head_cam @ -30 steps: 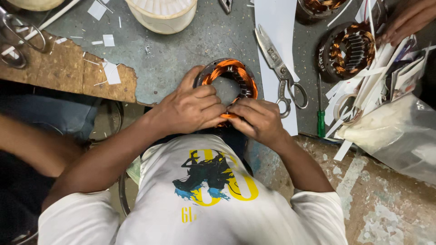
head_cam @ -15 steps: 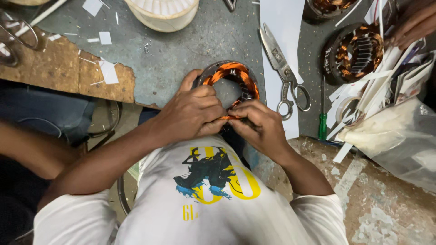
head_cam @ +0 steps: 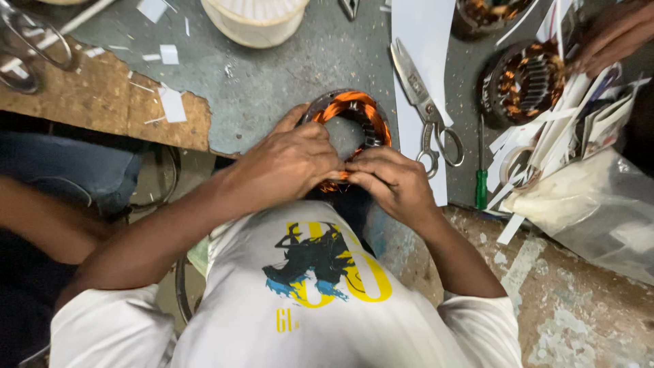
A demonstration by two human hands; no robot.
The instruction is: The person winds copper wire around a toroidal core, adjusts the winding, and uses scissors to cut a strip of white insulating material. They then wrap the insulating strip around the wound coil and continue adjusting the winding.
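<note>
Two hands pressed onto one stator at the counter's near edge.

The stator (head_cam: 351, 126), a metal ring with orange copper windings, is kept at the near edge of the grey counter (head_cam: 272, 88), close to the body, probably so both hands can bear on its near rim. The left hand (head_cam: 289, 160) is laid over the left side, fingers curled shut on the coil; the right hand (head_cam: 395, 184) is pinched closed on the windings beside it, wrists bent inward. Scissors (head_cam: 426, 102) are laid on white paper (head_cam: 422, 41) just right, and a second stator (head_cam: 524, 82) is seen toward the far right edge.
</note>
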